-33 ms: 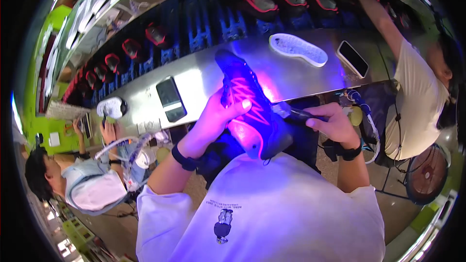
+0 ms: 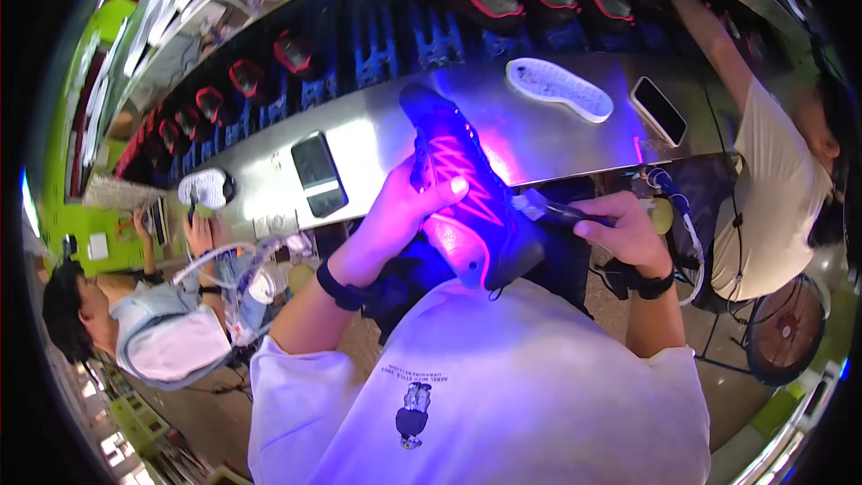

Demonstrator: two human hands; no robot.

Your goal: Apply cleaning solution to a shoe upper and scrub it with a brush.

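A dark shoe upper (image 2: pixel 480 220) with a glowing pink zigzag pattern is tilted up in front of my chest under violet light. My left hand (image 2: pixel 395 216) grips it from the left, thumb lying across the zigzag and the other fingers hidden behind it. My right hand (image 2: pixel 633 232) is closed around the dark handle of a brush (image 2: pixel 532 205). The pale bristles are beside the shoe's right edge, with a narrow gap between them. Beyond the shoe, a white shoe sole (image 2: pixel 558 92) lies on the metal bench (image 2: pixel 386 139).
A phone (image 2: pixel 658 111) lies at the bench's right and a dark phone-like device (image 2: pixel 319 173) at its left. Behind runs a rack with blue supports (image 2: pixel 373 63) holding several dark shoes (image 2: pixel 489 0). One person (image 2: pixel 171 332) works at left, another (image 2: pixel 777 189) at right.
The brush has shifted slightly right, so its bristles now stand a little off the shoe's edge. My left hand keeps its grip on the shoe upper.
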